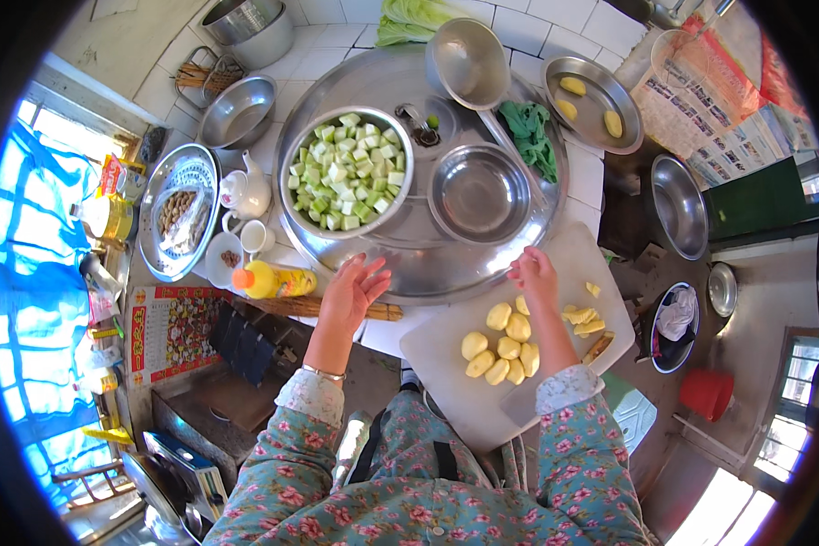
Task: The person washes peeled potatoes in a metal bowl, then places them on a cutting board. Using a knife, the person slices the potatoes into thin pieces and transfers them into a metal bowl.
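Note:
My left hand (359,285) is held palm up with parted fingers near the front rim of a round metal stove lid (409,273), empty. My right hand (535,273) is raised at the rim's right side, its fingers curled; whether something small is between them cannot be told. Beyond my hands are a metal bowl of diced pale-green vegetable (348,174), an empty metal bowl (479,193) and a large ladle (468,65). Under my right forearm lies a white cutting board (443,403) with several peeled potatoes (508,348), cut potato pieces (585,319) and part of a knife blade (519,406).
A yellow bottle with an orange cap (276,280), a mug (256,237) and a white teapot (247,188) stand at the left. A green cloth (529,136) lies at the lid's right. Behind it, a metal basin (592,130) holds potato pieces. A red bucket (706,394) stands far right.

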Demonstrator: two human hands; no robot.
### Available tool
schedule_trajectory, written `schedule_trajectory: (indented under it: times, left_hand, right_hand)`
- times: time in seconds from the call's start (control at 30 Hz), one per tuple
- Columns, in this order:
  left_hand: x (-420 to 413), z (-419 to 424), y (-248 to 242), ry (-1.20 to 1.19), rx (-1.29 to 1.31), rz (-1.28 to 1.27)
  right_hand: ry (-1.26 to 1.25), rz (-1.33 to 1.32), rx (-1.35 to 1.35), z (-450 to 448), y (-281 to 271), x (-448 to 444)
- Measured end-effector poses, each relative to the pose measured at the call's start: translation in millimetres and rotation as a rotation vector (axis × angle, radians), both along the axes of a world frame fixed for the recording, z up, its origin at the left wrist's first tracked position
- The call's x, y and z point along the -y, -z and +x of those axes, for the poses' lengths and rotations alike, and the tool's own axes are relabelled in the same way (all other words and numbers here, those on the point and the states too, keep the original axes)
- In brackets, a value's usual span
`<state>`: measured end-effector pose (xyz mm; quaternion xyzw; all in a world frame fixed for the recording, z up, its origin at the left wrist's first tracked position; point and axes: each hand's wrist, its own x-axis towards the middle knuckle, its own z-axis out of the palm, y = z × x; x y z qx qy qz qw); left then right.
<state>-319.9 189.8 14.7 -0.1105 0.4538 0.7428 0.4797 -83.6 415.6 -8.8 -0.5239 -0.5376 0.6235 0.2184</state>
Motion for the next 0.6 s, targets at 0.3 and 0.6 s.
schedule_trajectory:
  times: [0.3, 0.6]
  left_hand:
    - [82.8, 164.6, 16.8, -0.12, -0.109, -0.225]
    - [39.7, 301.3, -22.0, -0.024, -0.058, -0.202]
  right_hand:
    - [-0.743, 0.886, 0.683, 251.6, -9.1, -16.8]
    - [-1.085, 1.346, 0.552, 282.7, 24.6, -27.2]
